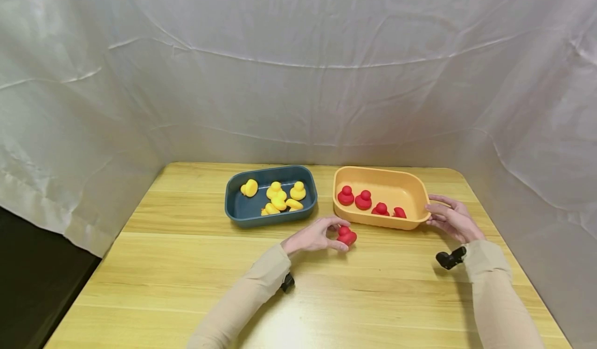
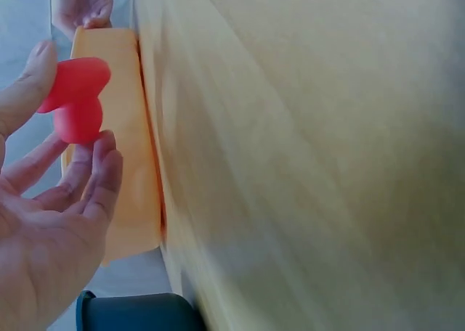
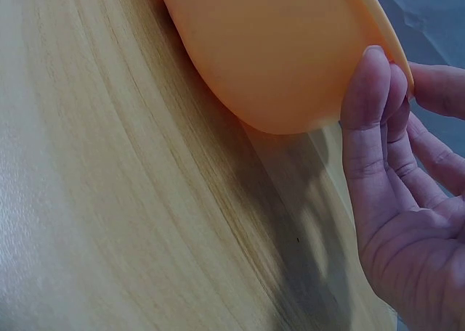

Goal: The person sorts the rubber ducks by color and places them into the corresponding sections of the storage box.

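Note:
My left hand (image 1: 322, 234) pinches a red rubber duck (image 1: 346, 236) between thumb and fingers, just in front of the orange bin's near wall. In the left wrist view the same red duck (image 2: 78, 99) is held clear of the table. At the right end of the orange bin (image 1: 415, 222), my right hand (image 1: 451, 218) grips the rim, thumb on one side and fingers on the other, as the right wrist view shows around the bin's rim (image 3: 396, 51). Several red ducks (image 1: 363, 200) sit inside that bin, along its near side.
Left of the orange bin stands a dark blue bin (image 1: 252, 220) with several yellow ducks (image 1: 276, 191) in it. Both bins are on a wooden table (image 1: 373, 297) near its back edge. Pale cloth (image 1: 298, 80) hangs behind and beside the table.

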Demonstrator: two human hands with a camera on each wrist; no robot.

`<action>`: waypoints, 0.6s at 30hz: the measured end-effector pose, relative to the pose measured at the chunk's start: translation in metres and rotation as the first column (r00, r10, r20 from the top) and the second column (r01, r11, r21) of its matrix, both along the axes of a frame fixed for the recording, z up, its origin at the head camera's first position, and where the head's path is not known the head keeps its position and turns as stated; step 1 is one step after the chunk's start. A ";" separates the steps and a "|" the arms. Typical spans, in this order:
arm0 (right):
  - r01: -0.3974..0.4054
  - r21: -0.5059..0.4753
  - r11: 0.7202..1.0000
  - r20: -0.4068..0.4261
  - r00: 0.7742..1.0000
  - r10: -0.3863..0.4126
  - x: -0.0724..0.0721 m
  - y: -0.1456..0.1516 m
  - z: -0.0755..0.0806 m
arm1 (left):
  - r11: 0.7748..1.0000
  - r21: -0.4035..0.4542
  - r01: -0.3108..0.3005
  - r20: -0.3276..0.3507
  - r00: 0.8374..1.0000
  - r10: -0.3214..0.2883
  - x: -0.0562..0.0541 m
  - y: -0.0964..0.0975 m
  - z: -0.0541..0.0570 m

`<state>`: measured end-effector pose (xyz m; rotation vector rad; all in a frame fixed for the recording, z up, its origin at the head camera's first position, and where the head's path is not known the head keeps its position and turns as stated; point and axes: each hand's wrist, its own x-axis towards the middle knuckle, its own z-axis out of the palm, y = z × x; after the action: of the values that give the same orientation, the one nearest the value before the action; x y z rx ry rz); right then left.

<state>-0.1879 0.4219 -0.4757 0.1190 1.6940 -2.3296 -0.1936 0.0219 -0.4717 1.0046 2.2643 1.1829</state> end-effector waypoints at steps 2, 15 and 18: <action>0.000 0.000 1.000 -0.007 1.000 0.000 0.000 0.000 0.000 | 1.000 0.025 -0.009 -0.008 1.000 0.009 0.001 -0.001 0.002; -0.001 -0.020 1.000 0.003 1.000 0.001 0.001 0.001 0.001 | 0.996 0.051 -0.067 -0.081 0.994 0.071 0.000 -0.004 0.017; -0.002 -0.021 1.000 0.003 1.000 0.002 0.001 0.000 0.001 | 0.995 0.052 -0.083 -0.089 0.992 0.087 -0.001 -0.005 0.020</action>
<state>-0.1867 0.4223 -0.4747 0.1167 1.6669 -2.3443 -0.1949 0.0173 -0.4513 1.0080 2.3814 1.2566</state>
